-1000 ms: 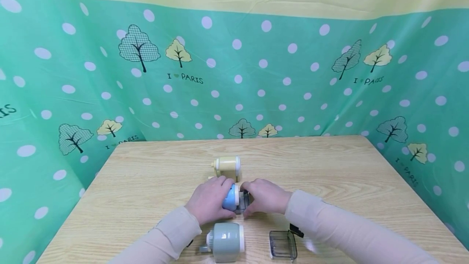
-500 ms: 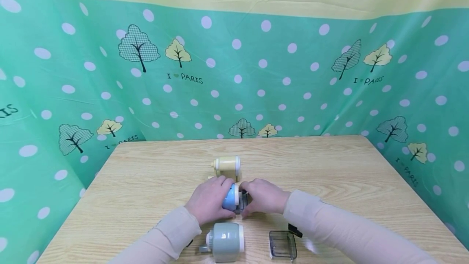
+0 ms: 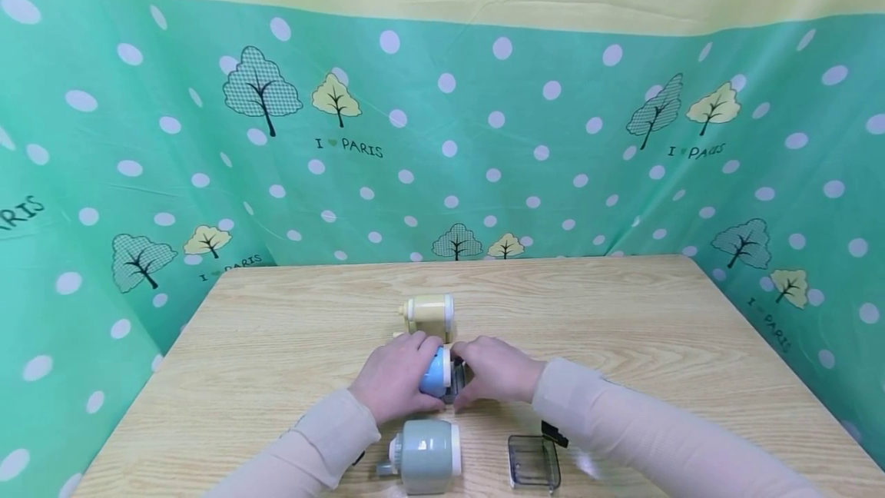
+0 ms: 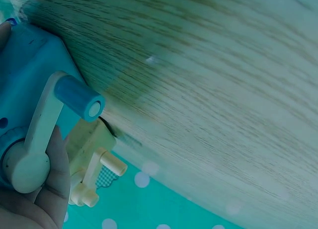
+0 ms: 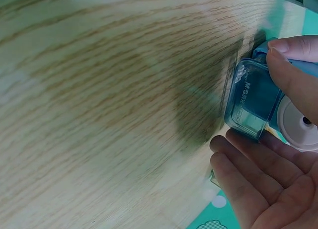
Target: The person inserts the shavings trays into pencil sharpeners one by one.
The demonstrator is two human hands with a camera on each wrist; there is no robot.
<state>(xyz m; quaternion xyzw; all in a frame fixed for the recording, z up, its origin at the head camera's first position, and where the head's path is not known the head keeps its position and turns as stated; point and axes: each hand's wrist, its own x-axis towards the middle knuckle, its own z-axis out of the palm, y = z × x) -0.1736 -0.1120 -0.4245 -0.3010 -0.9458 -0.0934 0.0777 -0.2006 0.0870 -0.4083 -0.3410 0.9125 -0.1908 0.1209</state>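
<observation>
My left hand (image 3: 399,377) grips a blue hand-crank pencil sharpener (image 3: 434,373) on the table, its fingers over the body. In the left wrist view the crank handle (image 4: 79,97) shows beside the fingers. My right hand (image 3: 499,370) holds the clear shavings drawer (image 5: 251,100) at the sharpener's open side, thumb on one edge and fingers at the opposite edge. The drawer sits mostly inside the body, below the round white face (image 5: 299,122) with the pencil hole.
A yellow pencil sharpener (image 3: 430,308) stands behind the blue one. Nearer me is a grey-green sharpener (image 3: 427,456), its crank pointing left. A separate clear drawer (image 3: 534,461) lies to its right, by the right sleeve. A polka-dot cloth (image 3: 470,137) hangs behind the table.
My right hand has moved slightly left, and the clear drawer has slid further into the blue sharpener. The left hand stays in place on the body.
</observation>
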